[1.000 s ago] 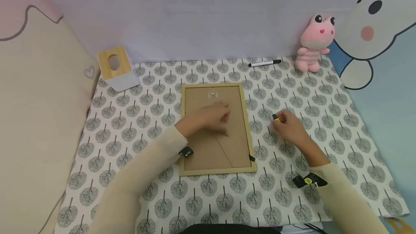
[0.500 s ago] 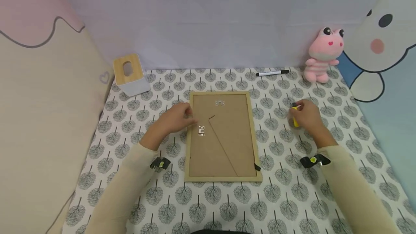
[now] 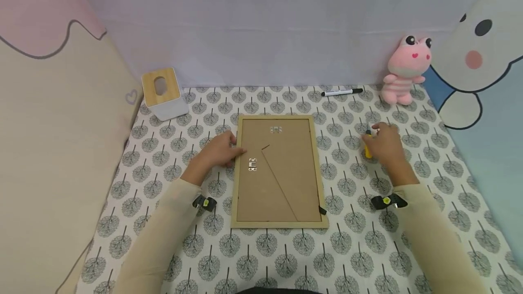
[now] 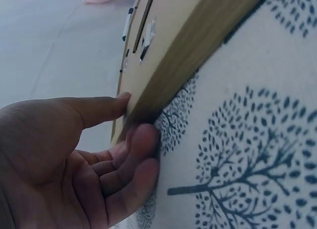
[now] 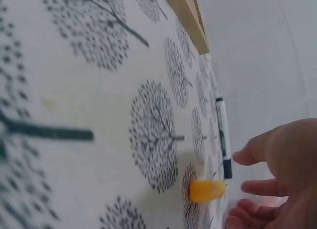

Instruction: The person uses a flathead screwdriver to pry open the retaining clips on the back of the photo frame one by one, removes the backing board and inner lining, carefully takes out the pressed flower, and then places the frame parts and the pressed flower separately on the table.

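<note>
A picture frame (image 3: 282, 180) lies back side up on the cloth, with a brown backing board, two metal hangers and light wooden edges. My left hand (image 3: 219, 149) grips its left edge. In the left wrist view the thumb (image 4: 111, 107) lies on top of the frame and the curled fingers (image 4: 131, 182) meet its side. A small yellow-handled tool with a black collar (image 3: 368, 151), which looks like a screwdriver, lies right of the frame. My right hand (image 3: 386, 145) hovers beside it with fingers loosely bent, apart from the handle in the right wrist view.
A black-and-white marker (image 3: 342, 92) lies at the back of the tree-print cloth (image 3: 286, 262). The pink plush toy (image 3: 402, 74) sits at the back right. At the back left stands a white tissue box (image 3: 167, 108) with a wooden lid. Fabric walls enclose the table.
My left hand has drawn back from over the board to the frame's left edge and now grips it. My right hand moved right, laid the yellow-handled tool down and released it.
</note>
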`<state>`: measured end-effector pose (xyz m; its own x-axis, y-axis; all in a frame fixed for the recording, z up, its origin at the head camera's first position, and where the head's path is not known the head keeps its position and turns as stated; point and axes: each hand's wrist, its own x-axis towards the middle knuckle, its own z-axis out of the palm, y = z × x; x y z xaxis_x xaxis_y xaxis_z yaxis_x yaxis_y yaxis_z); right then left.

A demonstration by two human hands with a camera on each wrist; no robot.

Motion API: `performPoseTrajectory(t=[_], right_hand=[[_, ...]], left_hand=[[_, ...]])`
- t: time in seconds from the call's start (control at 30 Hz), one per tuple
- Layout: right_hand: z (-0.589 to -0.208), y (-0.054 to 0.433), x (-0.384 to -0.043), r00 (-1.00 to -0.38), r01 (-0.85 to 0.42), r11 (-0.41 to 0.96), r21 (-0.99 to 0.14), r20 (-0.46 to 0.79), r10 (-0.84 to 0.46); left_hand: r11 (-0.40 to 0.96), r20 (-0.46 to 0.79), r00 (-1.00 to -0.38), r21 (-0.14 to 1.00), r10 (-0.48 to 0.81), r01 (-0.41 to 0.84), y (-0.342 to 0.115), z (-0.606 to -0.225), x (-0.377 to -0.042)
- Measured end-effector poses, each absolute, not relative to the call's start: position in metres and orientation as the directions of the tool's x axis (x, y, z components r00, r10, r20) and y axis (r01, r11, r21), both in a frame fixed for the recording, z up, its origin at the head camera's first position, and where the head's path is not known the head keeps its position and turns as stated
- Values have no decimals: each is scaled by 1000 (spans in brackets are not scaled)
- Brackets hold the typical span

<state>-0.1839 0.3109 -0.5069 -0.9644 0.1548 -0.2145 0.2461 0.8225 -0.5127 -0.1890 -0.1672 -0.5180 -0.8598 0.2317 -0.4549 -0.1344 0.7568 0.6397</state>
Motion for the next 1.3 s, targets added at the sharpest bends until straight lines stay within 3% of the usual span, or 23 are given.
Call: performPoseTrajectory(t=[0.17, 0.43, 0.57, 0.67, 0.97, 1.17, 1.3], right_hand=[[-496, 280, -163, -994, 109, 824, -555, -89, 71], [-488, 208, -124, -952, -65, 745, -664, -181, -245], [-494, 177, -110, -926, -133, 693, -708, -161, -342], [-501, 156, -106, -917, -197, 706, -680, -127, -378], [-518, 111, -105, -944, -220, 852, -476, -116, -309], [-521, 102, -117, -956, -138, 854, -502, -158, -248], [-517, 100, -130, -952, -88, 844, -529, -204, -227]], left_hand=[[739, -468, -853, 655, 233, -158, -171, -522, -192], [727, -484, -842, 664, 238, -176, -177, -524, -194], [697, -496, -828, 690, 260, -195, -181, -527, -197], [671, -511, -813, 710, 280, -216, -185, -530, -202], [659, -481, -836, 723, 264, -208, -177, -520, -236], [643, -494, -810, 739, 316, -199, -170, -524, -253], [591, -457, -842, 776, 287, -220, -168, -526, -261]])
